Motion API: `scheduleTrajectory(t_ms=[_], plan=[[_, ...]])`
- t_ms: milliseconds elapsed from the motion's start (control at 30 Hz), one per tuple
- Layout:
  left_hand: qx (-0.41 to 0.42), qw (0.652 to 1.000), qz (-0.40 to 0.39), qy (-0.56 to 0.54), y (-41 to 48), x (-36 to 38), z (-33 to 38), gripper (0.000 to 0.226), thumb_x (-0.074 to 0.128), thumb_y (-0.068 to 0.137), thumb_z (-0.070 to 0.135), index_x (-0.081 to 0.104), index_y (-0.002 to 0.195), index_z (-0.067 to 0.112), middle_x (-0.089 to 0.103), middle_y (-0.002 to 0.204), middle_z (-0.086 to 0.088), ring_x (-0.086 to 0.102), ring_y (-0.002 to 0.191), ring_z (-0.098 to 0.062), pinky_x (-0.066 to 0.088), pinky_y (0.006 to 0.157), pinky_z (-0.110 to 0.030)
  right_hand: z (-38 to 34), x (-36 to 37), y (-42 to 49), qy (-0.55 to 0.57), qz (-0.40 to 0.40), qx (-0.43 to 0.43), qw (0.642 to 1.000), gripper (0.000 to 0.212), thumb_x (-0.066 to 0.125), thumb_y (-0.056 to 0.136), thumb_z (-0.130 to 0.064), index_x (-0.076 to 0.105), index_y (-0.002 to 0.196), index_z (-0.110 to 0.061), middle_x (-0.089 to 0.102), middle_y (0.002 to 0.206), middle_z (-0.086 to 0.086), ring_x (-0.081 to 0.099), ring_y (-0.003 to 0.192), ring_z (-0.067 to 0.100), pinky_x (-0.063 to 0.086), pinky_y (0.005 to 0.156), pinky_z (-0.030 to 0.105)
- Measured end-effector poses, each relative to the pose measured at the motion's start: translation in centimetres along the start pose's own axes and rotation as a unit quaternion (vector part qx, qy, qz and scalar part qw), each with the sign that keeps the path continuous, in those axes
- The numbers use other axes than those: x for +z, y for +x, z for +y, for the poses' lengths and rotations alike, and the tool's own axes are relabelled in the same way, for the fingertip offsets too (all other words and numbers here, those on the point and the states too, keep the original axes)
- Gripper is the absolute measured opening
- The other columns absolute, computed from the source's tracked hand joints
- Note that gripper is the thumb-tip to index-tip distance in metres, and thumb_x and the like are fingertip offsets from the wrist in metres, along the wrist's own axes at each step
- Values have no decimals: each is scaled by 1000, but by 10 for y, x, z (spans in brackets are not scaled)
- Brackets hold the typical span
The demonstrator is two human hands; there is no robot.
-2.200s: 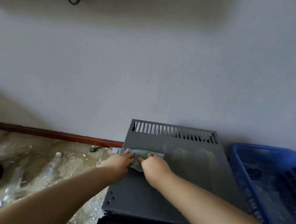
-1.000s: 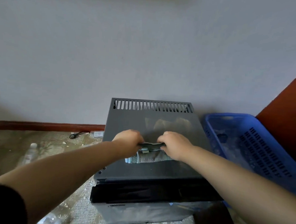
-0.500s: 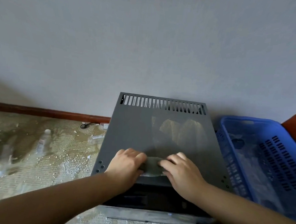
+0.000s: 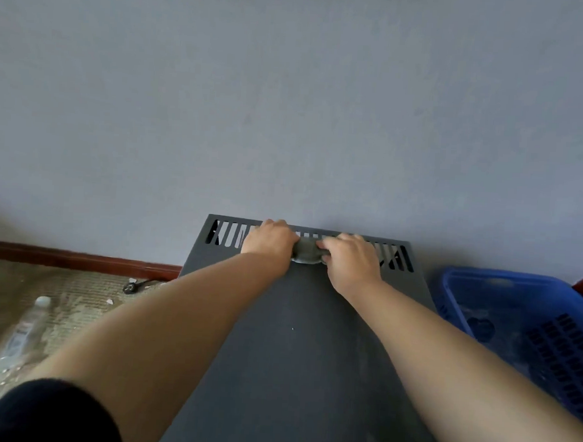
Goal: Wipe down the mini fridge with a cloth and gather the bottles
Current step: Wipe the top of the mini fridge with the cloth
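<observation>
Cloth [image 4: 307, 252] showed only as a grey bunch, mostly hidden by the left hand [image 4: 269, 237] and right hand [image 4: 350, 257] gripping its ends over the mini fridge's [image 4: 304, 339] vent slots. Down-left of the grip lay a blurred bottle [image 4: 24, 332], its label unreadable.

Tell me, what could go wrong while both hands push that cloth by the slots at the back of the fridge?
The cloth, bunched between the left hand and right hand, sits right at the vent slots; a fold could snag in one, or a fingertip might catch.
The clear bottle lies on the gritty floor left of the mini fridge; a sideways step might land on it and roll.
</observation>
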State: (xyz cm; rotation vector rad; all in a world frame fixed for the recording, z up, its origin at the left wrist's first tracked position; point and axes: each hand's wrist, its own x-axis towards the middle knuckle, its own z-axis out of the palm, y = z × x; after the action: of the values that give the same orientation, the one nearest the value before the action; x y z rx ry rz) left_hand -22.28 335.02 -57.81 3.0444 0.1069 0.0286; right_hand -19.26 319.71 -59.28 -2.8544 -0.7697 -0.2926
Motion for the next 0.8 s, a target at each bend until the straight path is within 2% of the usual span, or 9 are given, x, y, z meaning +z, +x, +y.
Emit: scheduleTrajectory(t_ms=[67, 167, 333, 500, 600, 800], plan=[[-7, 1000, 12, 0, 8, 3, 2, 19, 55, 87, 12, 63, 104, 16, 58, 110, -7, 50, 108, -26, 37, 74, -31, -1, 7, 4, -27, 25, 0, 999, 22, 54, 86, -11, 64, 105, -16, 65, 97, 9, 57, 95, 33, 38, 71, 34], [-15, 999, 24, -25, 4, 6, 2, 22, 57, 85, 12, 64, 106, 16, 62, 109, -7, 54, 105, -27, 40, 75, -31, -3, 8, 1, -30, 31, 3, 999, 21, 56, 85, -12, 60, 105, -17, 64, 99, 9, 58, 95, 33, 40, 72, 34], [-5, 995, 13, -103, -39, -1, -2, 28, 63, 83, 16, 65, 110, 21, 65, 109, -5, 57, 103, -25, 44, 73, -30, -13, -1, -35, -19, 15, -25, 999, 47, 54, 87, -11, 44, 131, -25, 62, 109, 9, 53, 104, 32, 43, 86, 37], [-16, 987, 4, -161, -110, -5, -10, 33, 67, 78, 14, 68, 109, 23, 68, 106, -3, 61, 99, -23, 52, 85, -33, -40, -20, -93, 42, -40, -19, 998, 39, 52, 91, -27, 51, 130, -35, 57, 119, 8, 48, 115, 32, 42, 90, 36], [-24, 985, 29, -168, -159, -3, -17, 33, 68, 76, 14, 70, 107, 22, 69, 104, -4, 62, 97, -23, 49, 81, -27, -67, -27, -135, 41, -39, -31, 998, 37, 50, 90, -28, 55, 125, -37, 57, 117, 10, 49, 113, 34, 43, 86, 35], [-24, 991, 35, -131, -259, -5, -28, 32, 70, 76, 12, 69, 106, 21, 67, 105, -6, 56, 88, -20, 43, 76, -24, -127, -36, -218, 4, -30, -55, 998, 28, 52, 89, -22, 60, 115, -26, 56, 110, 9, 50, 108, 35, 38, 75, 32]])
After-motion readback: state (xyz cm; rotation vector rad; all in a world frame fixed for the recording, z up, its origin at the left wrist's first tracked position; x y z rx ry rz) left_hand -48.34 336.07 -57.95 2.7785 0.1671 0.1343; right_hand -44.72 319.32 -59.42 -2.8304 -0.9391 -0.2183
